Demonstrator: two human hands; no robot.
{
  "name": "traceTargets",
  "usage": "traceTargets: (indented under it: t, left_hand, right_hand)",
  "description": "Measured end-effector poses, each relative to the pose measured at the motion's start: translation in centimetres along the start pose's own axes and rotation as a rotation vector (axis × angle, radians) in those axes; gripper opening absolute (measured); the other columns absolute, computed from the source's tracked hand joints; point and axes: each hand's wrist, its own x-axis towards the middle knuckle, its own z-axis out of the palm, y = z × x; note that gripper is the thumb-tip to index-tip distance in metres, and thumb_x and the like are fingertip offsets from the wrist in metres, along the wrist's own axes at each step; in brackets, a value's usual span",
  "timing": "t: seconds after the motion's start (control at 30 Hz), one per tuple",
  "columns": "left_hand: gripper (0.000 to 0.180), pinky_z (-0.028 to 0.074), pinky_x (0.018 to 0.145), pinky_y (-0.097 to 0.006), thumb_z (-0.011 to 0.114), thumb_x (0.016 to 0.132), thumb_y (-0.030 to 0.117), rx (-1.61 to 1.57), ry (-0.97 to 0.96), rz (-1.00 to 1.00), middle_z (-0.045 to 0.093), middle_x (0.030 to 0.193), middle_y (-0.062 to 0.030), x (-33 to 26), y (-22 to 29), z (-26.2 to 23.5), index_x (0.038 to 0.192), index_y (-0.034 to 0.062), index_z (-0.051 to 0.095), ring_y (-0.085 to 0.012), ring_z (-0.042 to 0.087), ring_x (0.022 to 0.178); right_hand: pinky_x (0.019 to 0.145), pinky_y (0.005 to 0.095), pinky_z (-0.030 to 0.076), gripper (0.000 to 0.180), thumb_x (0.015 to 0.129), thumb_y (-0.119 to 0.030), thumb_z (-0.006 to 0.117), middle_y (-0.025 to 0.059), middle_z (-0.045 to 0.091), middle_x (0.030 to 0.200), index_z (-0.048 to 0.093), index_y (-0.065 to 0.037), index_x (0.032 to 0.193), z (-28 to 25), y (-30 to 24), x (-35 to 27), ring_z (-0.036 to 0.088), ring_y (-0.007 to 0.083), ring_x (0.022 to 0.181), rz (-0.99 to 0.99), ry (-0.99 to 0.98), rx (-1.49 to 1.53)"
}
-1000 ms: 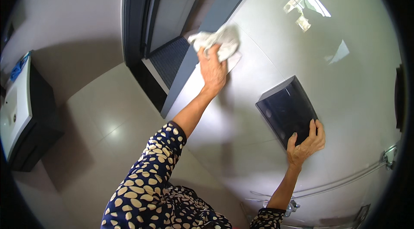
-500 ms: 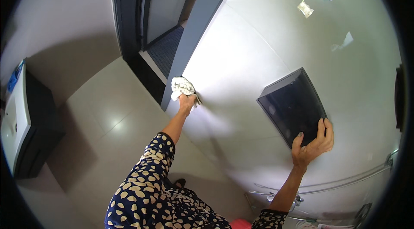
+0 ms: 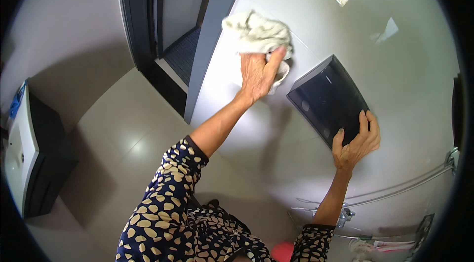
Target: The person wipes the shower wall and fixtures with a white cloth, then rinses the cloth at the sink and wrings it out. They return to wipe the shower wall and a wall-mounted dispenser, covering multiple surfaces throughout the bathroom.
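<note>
A crumpled off-white cloth [image 3: 259, 35] is bunched in my left hand [image 3: 256, 74], which presses it against the pale tiled wall [image 3: 291, 153] beside the grey door frame. Part of the cloth hangs down past my thumb. To the right, a dark, glossy box-shaped unit [image 3: 328, 96] juts from the wall. My right hand [image 3: 356, 141] grips the lower end of this dark unit, thumb on its front face and fingers around its right edge.
An open doorway with a grey frame [image 3: 210, 40] stands at the upper left, a dark mat [image 3: 182, 58] beyond it. A white basin [image 3: 22, 148] on a dark cabinet [image 3: 49, 158] is at far left. A metal rail [image 3: 395, 190] and tap fittings [image 3: 345, 215] run along the lower right wall.
My left hand has moved the cloth up and to the right along the wall, away from the foot of the door frame. My right hand keeps its hold on the dark unit.
</note>
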Motion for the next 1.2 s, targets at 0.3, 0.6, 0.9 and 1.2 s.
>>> traceTargets:
  t: [0.3, 0.6, 0.9, 1.2]
  left_hand:
    - [0.035, 0.035, 0.097, -0.048, 0.062, 0.083, 0.016, -0.159, -0.293, -0.232, 0.053, 0.119, -0.0121, -12.9, -12.8, 0.1, 0.117, 0.0101, 0.056, -0.0338, 0.046, 0.111]
    - [0.028, 0.006, 0.110, -0.058, 0.053, 0.088, 0.028, 0.802, -0.295, 0.180, 0.056, 0.120, -0.0116, -17.1, -19.8, -2.5, 0.109, 0.0110, 0.062, -0.0362, 0.038, 0.123]
    - [0.043, 0.044, 0.081, -0.033, 0.064, 0.078, 0.003, -0.118, 0.075, -0.248, 0.056, 0.098, -0.0090, -9.2, -10.4, -0.5, 0.114, 0.0024, 0.040, -0.0209, 0.053, 0.091]
    - [0.028, 0.026, 0.102, -0.045, 0.050, 0.088, 0.017, -0.077, -0.178, -0.293, 0.053, 0.114, -0.0137, -13.2, -11.4, 4.3, 0.112, 0.0040, 0.054, -0.0311, 0.044, 0.110]
  right_hand:
    - [0.094, 0.0434, 0.026, 0.061, 0.066, -0.015, 0.059, 0.0119, 0.046, 0.126, 0.047, -0.007, 0.126, -0.3, 0.1, -0.2, 0.039, 0.0293, 0.116, 0.006, -0.015, 0.004]
    - [0.096, 0.0445, 0.026, 0.061, 0.066, -0.013, 0.062, 0.0108, 0.046, 0.126, 0.049, -0.007, 0.125, -0.9, -0.9, 1.0, 0.039, 0.0294, 0.117, 0.010, -0.057, 0.026]
    - [0.094, 0.0459, 0.029, 0.055, 0.068, -0.005, 0.060, 0.0219, 0.034, 0.132, 0.049, -0.004, 0.122, -1.8, -2.4, -0.4, 0.030, 0.0343, 0.120, 0.008, 0.027, 0.142]
    - [0.089, 0.0416, 0.035, 0.053, 0.069, -0.007, 0.060, 0.0163, 0.040, 0.129, 0.050, -0.007, 0.121, 2.8, -0.1, 1.5, 0.035, 0.0313, 0.115, -0.002, -0.021, 0.111]
